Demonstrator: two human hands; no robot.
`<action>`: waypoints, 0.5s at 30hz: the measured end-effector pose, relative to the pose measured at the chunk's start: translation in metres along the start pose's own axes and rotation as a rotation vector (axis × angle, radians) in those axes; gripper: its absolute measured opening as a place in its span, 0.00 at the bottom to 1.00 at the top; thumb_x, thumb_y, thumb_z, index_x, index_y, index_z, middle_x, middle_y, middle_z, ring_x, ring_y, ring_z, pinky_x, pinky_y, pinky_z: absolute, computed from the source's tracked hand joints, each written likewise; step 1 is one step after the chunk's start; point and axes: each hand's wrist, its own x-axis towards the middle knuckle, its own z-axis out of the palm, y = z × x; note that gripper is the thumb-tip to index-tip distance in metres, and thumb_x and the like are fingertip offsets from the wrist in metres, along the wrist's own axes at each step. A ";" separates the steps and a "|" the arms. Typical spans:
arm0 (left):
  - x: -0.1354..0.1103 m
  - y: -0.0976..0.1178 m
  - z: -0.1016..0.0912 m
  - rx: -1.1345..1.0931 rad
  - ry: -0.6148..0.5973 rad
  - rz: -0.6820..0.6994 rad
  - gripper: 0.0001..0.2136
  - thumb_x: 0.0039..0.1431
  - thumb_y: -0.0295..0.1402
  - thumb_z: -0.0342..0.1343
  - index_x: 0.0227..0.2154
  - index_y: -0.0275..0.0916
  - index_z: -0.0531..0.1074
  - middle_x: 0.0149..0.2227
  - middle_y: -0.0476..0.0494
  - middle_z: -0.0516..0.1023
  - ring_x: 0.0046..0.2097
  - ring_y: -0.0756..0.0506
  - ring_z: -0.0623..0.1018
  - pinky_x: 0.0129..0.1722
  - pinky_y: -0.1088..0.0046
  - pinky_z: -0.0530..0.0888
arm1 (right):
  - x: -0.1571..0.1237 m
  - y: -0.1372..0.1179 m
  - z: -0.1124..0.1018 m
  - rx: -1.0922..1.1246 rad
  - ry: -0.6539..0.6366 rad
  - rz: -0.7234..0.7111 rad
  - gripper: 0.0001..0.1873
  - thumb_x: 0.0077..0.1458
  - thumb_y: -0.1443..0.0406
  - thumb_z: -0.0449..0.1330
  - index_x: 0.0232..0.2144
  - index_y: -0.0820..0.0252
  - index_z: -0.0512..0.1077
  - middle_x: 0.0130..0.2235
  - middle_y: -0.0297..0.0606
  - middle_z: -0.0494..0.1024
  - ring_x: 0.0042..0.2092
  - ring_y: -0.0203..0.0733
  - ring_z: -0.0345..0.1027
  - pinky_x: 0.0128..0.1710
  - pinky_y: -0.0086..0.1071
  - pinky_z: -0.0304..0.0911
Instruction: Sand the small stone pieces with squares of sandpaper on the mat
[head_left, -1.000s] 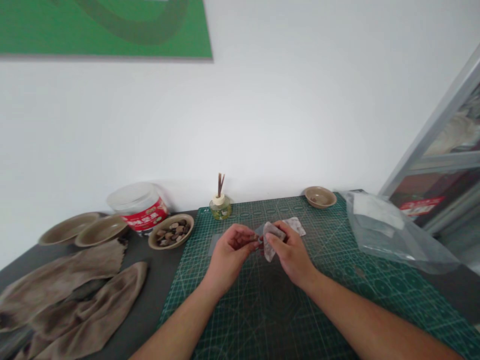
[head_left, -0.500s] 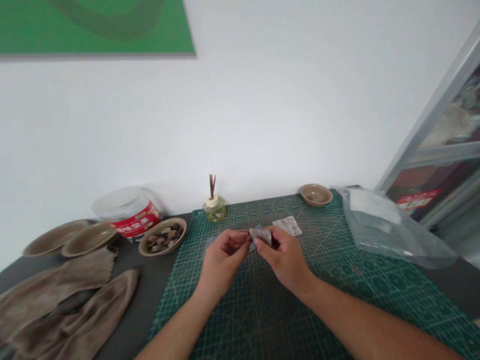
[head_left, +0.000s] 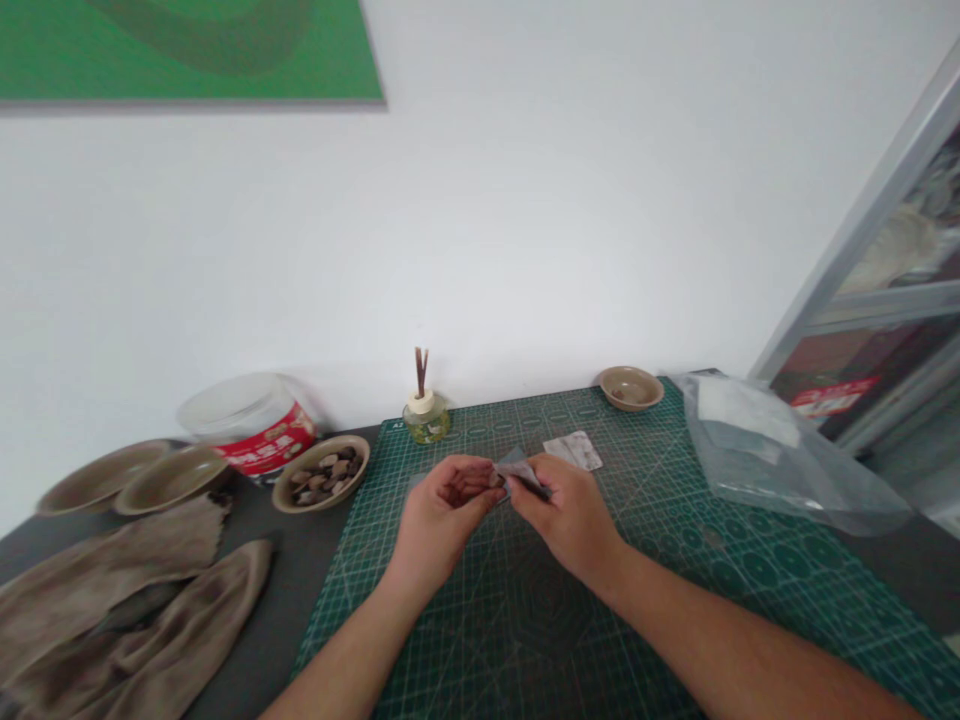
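My two hands meet over the green cutting mat (head_left: 570, 620). A small grey sheet (head_left: 519, 471), folded or crumpled, is pinched by my right hand (head_left: 566, 515). My left hand (head_left: 442, 510) is curled with its fingertips pinching a small dark piece (head_left: 496, 480) against the sheet's edge. Just beyond the hands a second small grey sheet (head_left: 574, 450) lies flat on the mat.
A bowl of pebbles (head_left: 321, 473), a red-labelled plastic tub (head_left: 247, 425) and two empty bowls (head_left: 131, 478) stand at the left, with brown cloths (head_left: 127, 590) in front. A reed diffuser (head_left: 425, 415), a small bowl (head_left: 631, 387) and a clear plastic bag (head_left: 772, 450) sit at the back and right.
The grey sheet has been lowered and flattened between my hands, from hanging upright to lying nearly level. The view has shifted slightly, so the things on the table sit further left.
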 end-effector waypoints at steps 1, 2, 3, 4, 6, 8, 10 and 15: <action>0.000 0.000 -0.001 0.019 -0.006 -0.003 0.13 0.45 0.27 0.67 0.35 0.37 0.74 0.33 0.47 0.82 0.35 0.48 0.80 0.39 0.73 0.77 | 0.000 0.000 0.000 0.006 -0.014 -0.011 0.05 0.58 0.68 0.59 0.32 0.58 0.76 0.31 0.34 0.76 0.35 0.38 0.70 0.37 0.31 0.62; 0.000 0.000 -0.001 0.037 -0.011 -0.004 0.13 0.45 0.28 0.67 0.35 0.37 0.75 0.33 0.46 0.82 0.35 0.48 0.81 0.39 0.73 0.77 | 0.000 0.000 0.000 0.019 -0.025 -0.027 0.06 0.58 0.69 0.59 0.34 0.57 0.76 0.33 0.35 0.77 0.37 0.39 0.70 0.39 0.31 0.63; -0.001 0.000 -0.002 0.054 -0.015 -0.002 0.12 0.46 0.28 0.67 0.36 0.38 0.75 0.33 0.46 0.82 0.35 0.48 0.81 0.39 0.73 0.78 | 0.000 0.000 -0.001 0.034 -0.037 -0.042 0.07 0.58 0.70 0.58 0.36 0.57 0.76 0.36 0.36 0.78 0.39 0.39 0.71 0.41 0.31 0.64; -0.001 0.000 -0.003 0.068 -0.019 0.001 0.12 0.46 0.29 0.67 0.36 0.38 0.76 0.33 0.46 0.83 0.35 0.47 0.81 0.39 0.72 0.78 | 0.000 0.000 -0.001 0.043 -0.045 -0.052 0.09 0.57 0.70 0.59 0.38 0.56 0.77 0.37 0.36 0.78 0.40 0.39 0.72 0.43 0.32 0.64; -0.001 -0.001 -0.004 0.085 -0.026 0.010 0.12 0.46 0.30 0.68 0.35 0.38 0.77 0.32 0.46 0.83 0.35 0.46 0.81 0.38 0.71 0.78 | 0.001 0.001 -0.001 0.039 -0.051 -0.051 0.11 0.56 0.71 0.60 0.39 0.55 0.77 0.38 0.36 0.79 0.40 0.40 0.73 0.43 0.32 0.65; 0.000 -0.003 -0.005 0.094 -0.035 0.010 0.11 0.46 0.30 0.68 0.35 0.38 0.78 0.32 0.45 0.83 0.35 0.46 0.81 0.38 0.71 0.78 | 0.001 0.002 -0.001 0.027 -0.049 -0.041 0.12 0.54 0.71 0.61 0.39 0.54 0.78 0.37 0.36 0.80 0.39 0.40 0.73 0.42 0.32 0.66; 0.000 -0.003 -0.006 0.104 -0.046 0.006 0.11 0.46 0.29 0.68 0.35 0.38 0.78 0.32 0.46 0.83 0.34 0.46 0.81 0.36 0.73 0.77 | 0.001 0.002 -0.001 0.026 -0.044 -0.041 0.12 0.54 0.72 0.61 0.39 0.54 0.78 0.37 0.35 0.80 0.39 0.40 0.74 0.42 0.32 0.67; -0.001 0.001 -0.004 0.124 -0.073 0.008 0.09 0.47 0.28 0.67 0.33 0.38 0.78 0.32 0.47 0.82 0.34 0.49 0.80 0.36 0.76 0.76 | 0.000 0.003 -0.001 0.064 -0.022 -0.089 0.13 0.54 0.72 0.61 0.40 0.54 0.78 0.40 0.36 0.81 0.42 0.40 0.74 0.44 0.33 0.67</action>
